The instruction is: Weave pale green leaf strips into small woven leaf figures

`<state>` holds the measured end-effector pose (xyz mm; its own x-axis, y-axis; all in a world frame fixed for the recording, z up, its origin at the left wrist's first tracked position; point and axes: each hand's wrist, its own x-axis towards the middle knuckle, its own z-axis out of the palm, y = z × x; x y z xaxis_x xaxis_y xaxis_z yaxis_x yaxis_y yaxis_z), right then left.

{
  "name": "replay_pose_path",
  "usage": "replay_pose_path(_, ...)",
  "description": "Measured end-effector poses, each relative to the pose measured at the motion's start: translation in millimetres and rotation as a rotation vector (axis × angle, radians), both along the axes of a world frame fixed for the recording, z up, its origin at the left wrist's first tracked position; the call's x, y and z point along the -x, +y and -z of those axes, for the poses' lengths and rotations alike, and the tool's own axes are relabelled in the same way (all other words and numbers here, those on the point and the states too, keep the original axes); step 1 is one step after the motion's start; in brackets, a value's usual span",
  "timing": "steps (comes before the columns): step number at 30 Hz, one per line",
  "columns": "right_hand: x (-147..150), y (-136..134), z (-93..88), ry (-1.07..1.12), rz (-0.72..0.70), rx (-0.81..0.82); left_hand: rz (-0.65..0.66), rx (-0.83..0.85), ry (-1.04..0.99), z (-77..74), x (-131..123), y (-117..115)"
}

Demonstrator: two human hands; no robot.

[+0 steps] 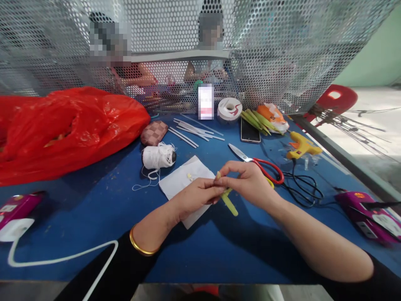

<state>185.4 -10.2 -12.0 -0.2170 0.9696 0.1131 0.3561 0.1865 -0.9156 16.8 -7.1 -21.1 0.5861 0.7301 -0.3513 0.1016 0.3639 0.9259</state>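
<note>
A narrow yellow-green strip (230, 203) hangs down between my hands, above the blue table. My left hand (196, 196) is closed, thumb and fingers pinched on the strip. Fingertips touching the left, my right hand (250, 182) is also closed in a pinch at the strip's upper end. The exact fold between the fingertips is hidden. Under my left hand lies a white paper sheet (175, 182) with small pale yellow bits (189, 176) on it. Red-handled scissors (266, 165) lie just beyond my right hand, blades pointing away to the left.
At left are a red plastic bag (78, 129), a checkered pouch (154, 133) and white yarn (158, 156). White sticks (196, 129), a ribbon roll (229, 109), green leaf-like strips (255, 120) and a phone (249, 133) sit behind. A corded yellow glue gun (302, 145) lies right.
</note>
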Motion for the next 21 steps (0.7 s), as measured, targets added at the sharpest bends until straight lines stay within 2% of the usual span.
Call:
replay_pose_path(4,-0.1,-2.9,-2.3,-0.041,0.031,0.004,0.026,-0.056,-0.010,3.5,0.3,-0.7)
replay_pose_path(10,6.3,-8.7,-1.2,-0.193,0.051,-0.279,0.138,-0.143,0.151,3.0,2.2,-2.3)
replay_pose_path(15,12.4,-13.4,2.8,-0.181,0.053,-0.348,0.177,-0.117,0.118,3.6,1.0,-3.5)
replay_pose_path(18,9.8,-8.6,6.0,-0.134,0.092,-0.333,0.148,-0.122,0.073,4.0,0.0,-3.6)
replay_pose_path(21,0.6,3.7,9.2,-0.024,0.235,-0.294,0.029,-0.059,-0.009,3.0,-0.2,-2.5)
